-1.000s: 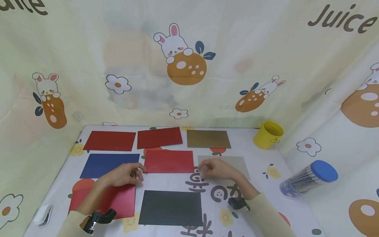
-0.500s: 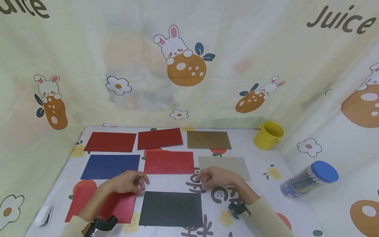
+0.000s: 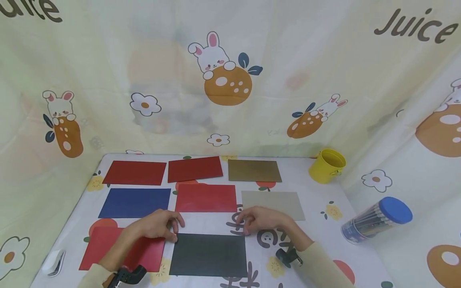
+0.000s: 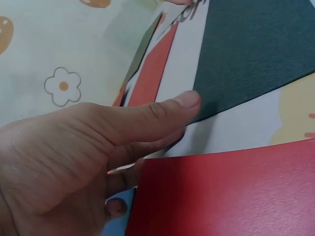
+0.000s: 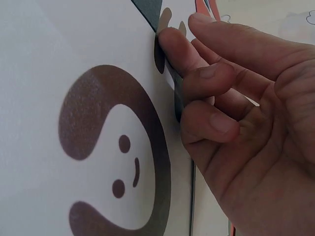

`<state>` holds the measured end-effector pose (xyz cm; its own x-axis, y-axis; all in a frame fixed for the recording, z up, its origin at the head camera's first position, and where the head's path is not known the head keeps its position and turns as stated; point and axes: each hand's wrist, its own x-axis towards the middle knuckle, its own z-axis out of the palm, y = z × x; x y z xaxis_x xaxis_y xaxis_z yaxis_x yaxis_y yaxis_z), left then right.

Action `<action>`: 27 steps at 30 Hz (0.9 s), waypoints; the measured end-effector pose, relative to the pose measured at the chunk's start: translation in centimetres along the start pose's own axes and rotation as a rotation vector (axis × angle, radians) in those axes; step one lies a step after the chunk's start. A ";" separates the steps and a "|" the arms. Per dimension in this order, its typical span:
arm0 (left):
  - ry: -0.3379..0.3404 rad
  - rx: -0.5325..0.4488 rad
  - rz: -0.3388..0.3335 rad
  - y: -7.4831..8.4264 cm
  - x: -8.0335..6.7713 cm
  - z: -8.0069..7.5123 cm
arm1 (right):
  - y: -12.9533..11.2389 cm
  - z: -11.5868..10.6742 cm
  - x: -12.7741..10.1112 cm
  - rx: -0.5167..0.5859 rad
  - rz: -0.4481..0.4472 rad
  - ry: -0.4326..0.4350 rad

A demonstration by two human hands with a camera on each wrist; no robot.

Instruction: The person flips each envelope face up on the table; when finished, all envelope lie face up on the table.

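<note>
A dark green-black sheet (image 3: 209, 256) lies flat at the front middle of the table. My left hand (image 3: 156, 224) hovers at its far left corner, fingers relaxed; in the left wrist view the thumb (image 4: 184, 101) overlaps that corner, and I cannot tell whether it touches. Under the left forearm lies a pinkish-red sheet (image 3: 99, 244). My right hand (image 3: 264, 220) is near the dark sheet's far right corner, its fingers loosely bent around nothing. Behind the hands are a blue sheet (image 3: 135, 200), a bright red sheet (image 3: 207, 198) and a grey-beige sheet (image 3: 281, 202).
Two dark red sheets (image 3: 135, 173) and a gold-brown sheet (image 3: 253, 171) lie along the back. A yellow bucket (image 3: 327, 166) stands back right, with a blue-lidded clear jar of pens (image 3: 374, 220) nearer. A white stapler (image 3: 53, 262) sits front left. A patterned curtain (image 3: 173, 80) surrounds the table.
Both hands have drawn back from the bright red sheet toward the dark sheet's far corners. The pinkish-red sheet shifted slightly toward the front left early on. The other sheets lie as before.
</note>
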<state>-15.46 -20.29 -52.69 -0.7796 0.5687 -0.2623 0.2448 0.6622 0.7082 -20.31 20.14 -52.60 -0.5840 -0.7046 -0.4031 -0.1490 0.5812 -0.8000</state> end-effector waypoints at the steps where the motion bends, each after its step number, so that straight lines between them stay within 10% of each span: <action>1: 0.013 0.029 0.001 0.0 0.0 0.2 | -0.1 0.0 0.0 -0.002 0.002 -0.004; 10: 0.115 0.280 0.064 0.1 0.5 1.1 | -0.4 0.1 0.0 -0.017 0.005 -0.002; 27: 0.081 0.202 0.031 0.1 0.3 1.0 | -0.3 0.0 0.0 0.014 -0.008 -0.020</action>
<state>-15.06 -19.54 -53.34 -0.8115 0.5550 -0.1828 0.3741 0.7339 0.5670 -20.27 19.95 -52.33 -0.5665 -0.7174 -0.4055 -0.1425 0.5699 -0.8092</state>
